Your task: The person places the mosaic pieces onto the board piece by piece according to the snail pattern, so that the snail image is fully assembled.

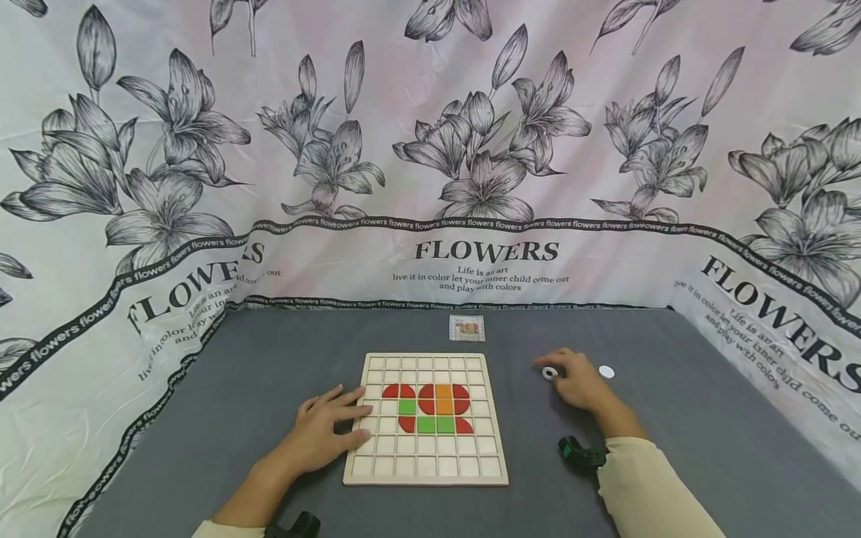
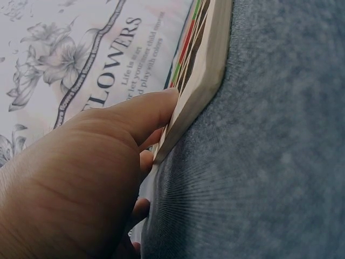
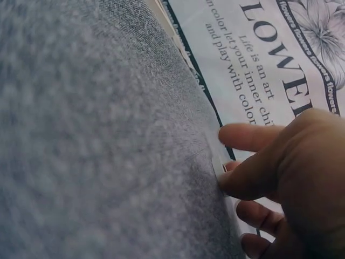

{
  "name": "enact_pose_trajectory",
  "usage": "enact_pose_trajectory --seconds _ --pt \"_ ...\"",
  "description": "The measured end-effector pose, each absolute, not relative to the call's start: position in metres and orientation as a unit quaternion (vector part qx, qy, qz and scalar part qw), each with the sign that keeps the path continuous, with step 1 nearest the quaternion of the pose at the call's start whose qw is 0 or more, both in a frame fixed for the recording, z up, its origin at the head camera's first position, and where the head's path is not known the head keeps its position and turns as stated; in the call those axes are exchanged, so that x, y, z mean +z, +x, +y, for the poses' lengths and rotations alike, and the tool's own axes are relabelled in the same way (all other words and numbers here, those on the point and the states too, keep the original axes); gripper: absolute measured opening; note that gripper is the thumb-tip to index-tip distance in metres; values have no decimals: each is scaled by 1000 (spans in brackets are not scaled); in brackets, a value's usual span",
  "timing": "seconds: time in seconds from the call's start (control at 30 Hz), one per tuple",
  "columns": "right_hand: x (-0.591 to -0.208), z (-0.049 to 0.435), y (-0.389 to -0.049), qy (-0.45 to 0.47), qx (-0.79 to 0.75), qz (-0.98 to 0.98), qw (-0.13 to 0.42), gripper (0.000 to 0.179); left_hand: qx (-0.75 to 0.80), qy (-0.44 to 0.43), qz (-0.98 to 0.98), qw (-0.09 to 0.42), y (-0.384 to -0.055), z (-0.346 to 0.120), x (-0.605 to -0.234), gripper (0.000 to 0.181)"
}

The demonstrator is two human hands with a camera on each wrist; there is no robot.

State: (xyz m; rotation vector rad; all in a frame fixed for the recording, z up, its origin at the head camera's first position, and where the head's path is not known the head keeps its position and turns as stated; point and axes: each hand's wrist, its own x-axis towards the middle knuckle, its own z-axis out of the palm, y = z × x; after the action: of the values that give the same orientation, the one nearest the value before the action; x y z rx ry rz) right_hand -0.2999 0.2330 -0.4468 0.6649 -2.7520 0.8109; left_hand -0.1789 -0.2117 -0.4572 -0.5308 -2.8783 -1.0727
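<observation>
A square wooden grid board (image 1: 426,469) lies on the table, with red, green and orange pieces (image 1: 444,403) set in its middle cells. My left hand (image 1: 323,430) rests at the board's left side, fingers spread and fingertips over the rim. In the left wrist view the thumb (image 2: 153,108) presses the board's edge (image 2: 199,81). To the right of the board, my right hand (image 1: 577,382) pinches a small white disc with a dark centre (image 1: 549,373) between thumb and a finger, the index finger stretched out past it. A plain white disc (image 1: 607,371) lies beside that hand.
A small pattern card (image 1: 467,328) with a coloured picture lies behind the board. Grey cloth (image 1: 289,351) covers the table. A flower-printed curtain (image 1: 484,261) stands along the back and both sides. Dark wrist devices (image 1: 582,454) sit close to the tabletop.
</observation>
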Motion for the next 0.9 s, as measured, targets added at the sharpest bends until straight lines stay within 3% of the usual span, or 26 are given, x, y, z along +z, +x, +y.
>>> enact_pose_trajectory --seconds 0.2,0.6,0.9 --pt "-447 232 -299 205 261 -940 81 19 -344 -169 -924 7 -178 -212 -455 45" --pt "-444 231 -298 202 248 -947 42 23 -340 -168 -925 10 -179 -212 -455 44" --pt "-439 229 -294 197 283 -936 74 17 -342 -170 -924 8 -179 -212 -455 44"
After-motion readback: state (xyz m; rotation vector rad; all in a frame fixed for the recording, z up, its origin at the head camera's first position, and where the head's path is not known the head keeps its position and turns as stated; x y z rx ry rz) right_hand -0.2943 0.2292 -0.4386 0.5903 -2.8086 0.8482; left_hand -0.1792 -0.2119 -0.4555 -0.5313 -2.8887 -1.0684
